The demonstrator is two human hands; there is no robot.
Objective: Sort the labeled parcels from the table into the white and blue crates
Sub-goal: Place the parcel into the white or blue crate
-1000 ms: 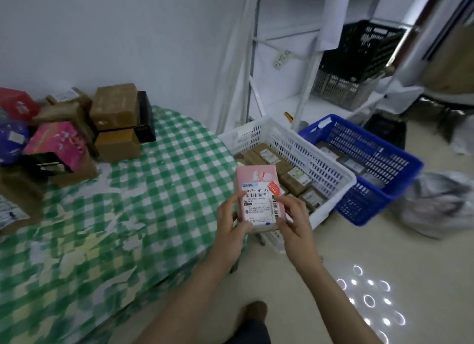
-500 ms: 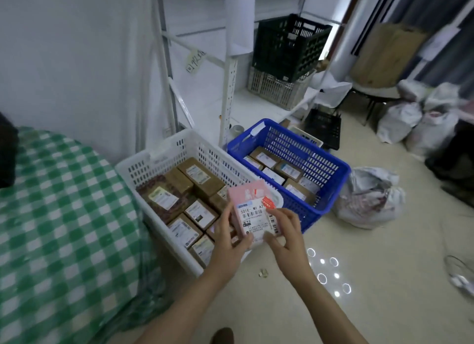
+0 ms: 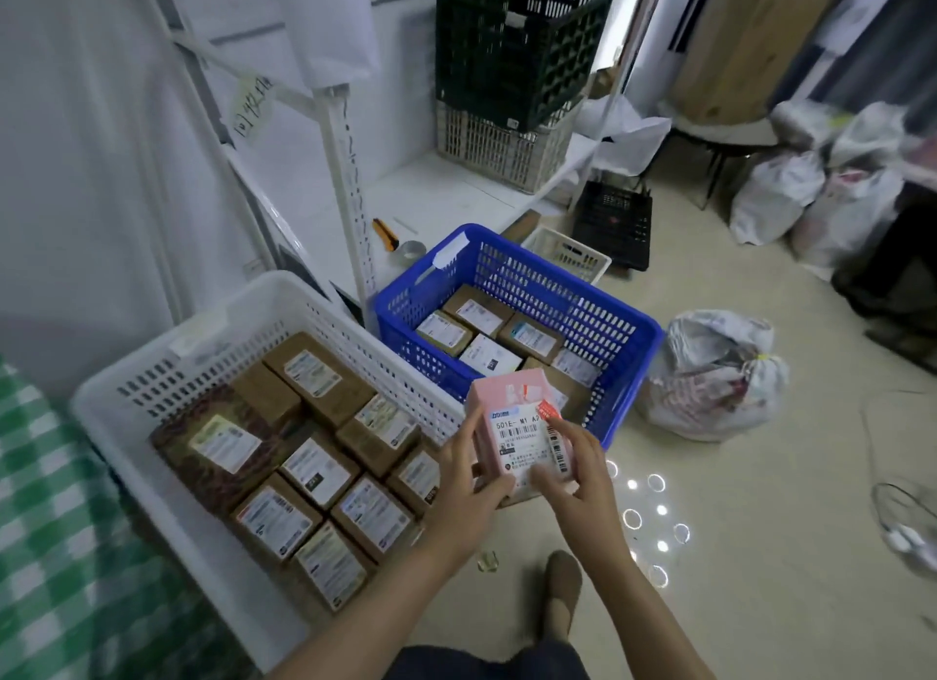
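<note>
Gripping pink parcel (image 3: 512, 415) in left hand (image 3: 469, 476) and right hand (image 3: 575, 471), long axis near-to-far, over right edge of white crate (image 3: 127, 380), blue crate (image 3: 634, 319) just beyond.

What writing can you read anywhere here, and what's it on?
"S01E- M1 A2": shipping label on the pink parcel.
Rest of that label: too small to read.
Labels on parcels in the white crate and blue crate: blurred.
Handwritten tag on the shelf frame: illegible.

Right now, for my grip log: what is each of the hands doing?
Left hand: grips the pink labeled parcel at its left edge.
Right hand: pinches the same parcel's lower right corner.
</note>
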